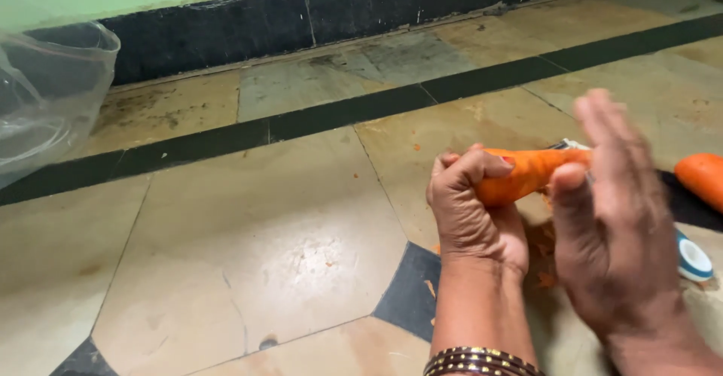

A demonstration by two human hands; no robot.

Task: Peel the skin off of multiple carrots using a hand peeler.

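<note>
So much orange going on here. The carrot (527, 174) in my left hand (474, 214) is bright orange, and there's a second carrot (702, 178) off to the side in the same shade, lying on something black (689, 207). Little orange shavings (544, 259) are speckled over the floor under my hands. The floor (256, 248) itself is beige-yellow stone tile, kind of mottled, crossed by black strips, with dark grey diamond insets at the corners. The wall is pale green with a black skirting (301, 18) along the bottom. My bangles (482, 361) are dark brown with gold dots. There's a round white thing with a blue rim (693, 259) by my right hand (614, 225), and a clear, colourless plastic bag (45, 90).
</note>
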